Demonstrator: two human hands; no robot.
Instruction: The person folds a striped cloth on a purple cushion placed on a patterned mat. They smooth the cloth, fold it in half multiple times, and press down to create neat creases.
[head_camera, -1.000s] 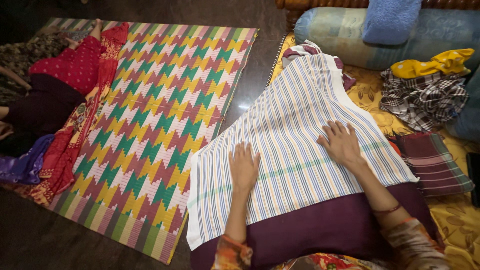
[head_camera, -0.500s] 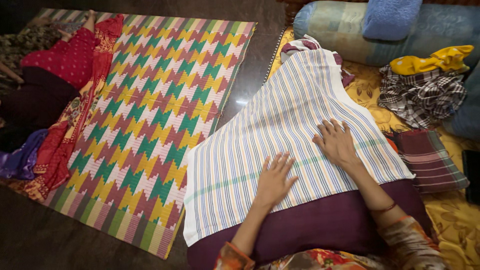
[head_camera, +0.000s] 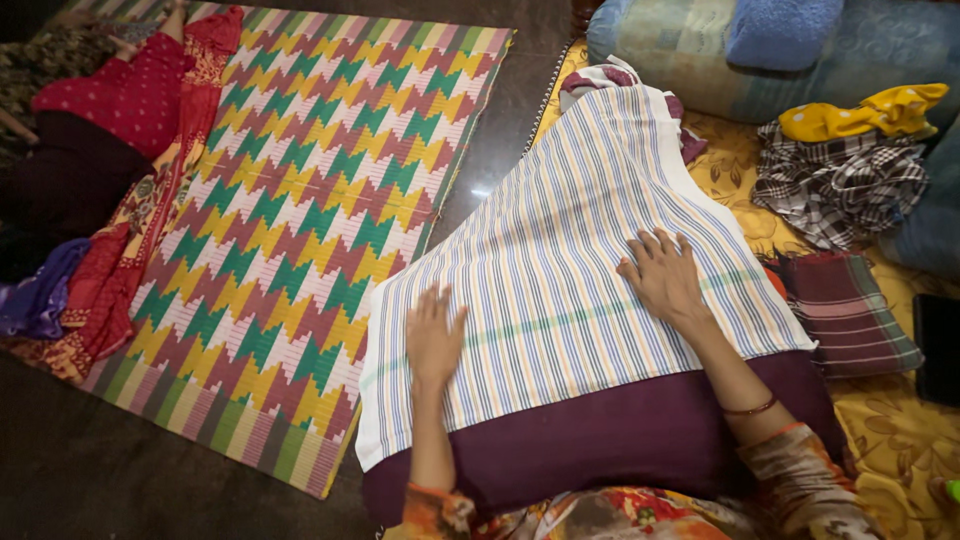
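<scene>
From my remote seat, the view looks down over a maroon-clad lap (head_camera: 610, 440) across which a striped cotton cloth (head_camera: 560, 250) lies spread, its far end trailing up onto the yellow floral bedcover (head_camera: 735, 175). My left hand (head_camera: 434, 336) rests flat on the cloth near its left edge, fingers loosely spread and gripping nothing; my right hand (head_camera: 665, 278) lies flat too, palm down, fingers fanned toward the middle of the fabric, holding nothing. I judge the step in hand to be smoothing the cloth flat, and a fold would call for both hands to pinch an edge or corners and bring them across evenly without dragging the far end off the bed. Just right of the lap sits a folded maroon plaid cloth (head_camera: 850, 315); beyond it, a crumpled black-and-white checked garment (head_camera: 835, 185) with a yellow spotted cloth (head_camera: 865, 112) on top. To the left, a zigzag-patterned mat (head_camera: 300, 220) covers the dark floor (head_camera: 90, 470), with another person in red spotted clothing (head_camera: 115, 95) lying at its far left side. Farthest back lie a pale bolster (head_camera: 680, 60) and a blue towel (head_camera: 780, 30).
</scene>
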